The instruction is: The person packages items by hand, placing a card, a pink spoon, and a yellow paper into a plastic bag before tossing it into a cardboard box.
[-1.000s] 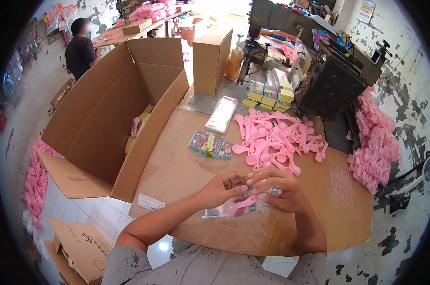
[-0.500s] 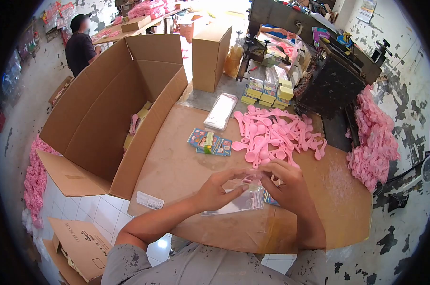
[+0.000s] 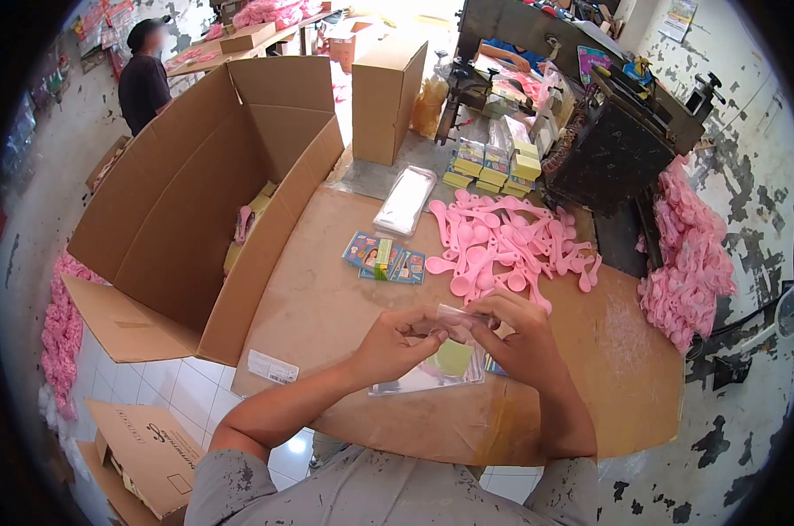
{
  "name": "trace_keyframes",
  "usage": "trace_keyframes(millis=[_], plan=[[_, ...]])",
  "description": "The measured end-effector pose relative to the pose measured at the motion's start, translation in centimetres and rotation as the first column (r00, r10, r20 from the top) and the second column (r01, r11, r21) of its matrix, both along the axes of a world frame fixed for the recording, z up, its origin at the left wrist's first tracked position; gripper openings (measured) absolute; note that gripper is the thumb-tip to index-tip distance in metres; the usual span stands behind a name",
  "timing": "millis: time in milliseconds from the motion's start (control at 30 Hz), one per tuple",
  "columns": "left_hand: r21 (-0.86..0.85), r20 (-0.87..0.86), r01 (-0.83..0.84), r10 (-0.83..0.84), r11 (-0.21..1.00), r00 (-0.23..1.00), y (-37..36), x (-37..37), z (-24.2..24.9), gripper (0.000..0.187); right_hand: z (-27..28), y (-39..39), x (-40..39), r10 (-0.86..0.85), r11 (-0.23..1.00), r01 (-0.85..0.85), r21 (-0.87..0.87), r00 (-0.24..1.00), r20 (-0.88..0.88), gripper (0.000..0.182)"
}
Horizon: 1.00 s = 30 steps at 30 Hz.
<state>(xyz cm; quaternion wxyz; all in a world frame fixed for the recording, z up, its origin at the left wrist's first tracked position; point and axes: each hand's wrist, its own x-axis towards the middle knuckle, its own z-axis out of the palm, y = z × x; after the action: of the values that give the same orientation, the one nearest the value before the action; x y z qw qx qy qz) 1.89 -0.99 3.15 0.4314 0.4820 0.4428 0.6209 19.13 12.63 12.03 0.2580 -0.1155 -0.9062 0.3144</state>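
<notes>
My left hand (image 3: 401,344) and my right hand (image 3: 518,337) pinch the top of a clear plastic bag (image 3: 452,313) between thumbs and fingers. Below the fingers a pale yellow-green card (image 3: 452,358) shows through the clear plastic. More clear bags (image 3: 403,382) lie flat on the cardboard-covered table (image 3: 327,329) under my hands. Just beyond my fingers spreads a pile of pink spoons (image 3: 493,250). Printed blue cards (image 3: 385,258) with a green band lie to the left, and another printed card is mostly hidden beneath my right hand.
A large open carton (image 3: 151,219) stands left of the table. A stack of clear bags (image 3: 405,200), yellow-edged card bundles (image 3: 493,165) and a dark machine (image 3: 603,158) are at the back. Bagged pink spoons (image 3: 686,263) hang at right. A person (image 3: 144,83) stands far left.
My hands have shifted slightly left, and the bag's top edge now shows between them. The yellow-green card has come into view below. Behind the machine, another person's arm appears.
</notes>
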Motion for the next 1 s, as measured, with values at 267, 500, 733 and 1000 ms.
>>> trace_keyframes(millis=[267, 500, 733, 1000], plan=[[0.053, -0.164, -0.132, 0.139, 0.990, 0.977, -0.1, 0.2, 0.2, 0.037, -0.8, 0.3, -0.6, -0.103, 0.912, 0.205, 0.355, 0.953, -0.286, 0.028], [0.171, -0.397, -0.171, 0.227, 0.970, 0.889, -0.6, 0.4, 0.2, 0.058, -1.0, -1.0, -1.6, -0.061, 0.735, 0.137, 0.664, 0.989, -0.137, 0.025], [0.216, -0.615, -0.151, 0.254, 0.965, 0.746, -0.5, 0.7, -0.2, 0.064, -1.6, -0.9, -1.6, -0.109, 0.647, 0.103, 0.756, 0.993, -0.043, 0.021], [0.006, -0.368, -0.096, 0.092, 0.995, 0.925, -0.3, 0.0, 0.3, 0.053, 2.0, 4.0, 4.9, -0.133, 0.919, 0.196, -0.341, 0.971, 0.201, 0.015]])
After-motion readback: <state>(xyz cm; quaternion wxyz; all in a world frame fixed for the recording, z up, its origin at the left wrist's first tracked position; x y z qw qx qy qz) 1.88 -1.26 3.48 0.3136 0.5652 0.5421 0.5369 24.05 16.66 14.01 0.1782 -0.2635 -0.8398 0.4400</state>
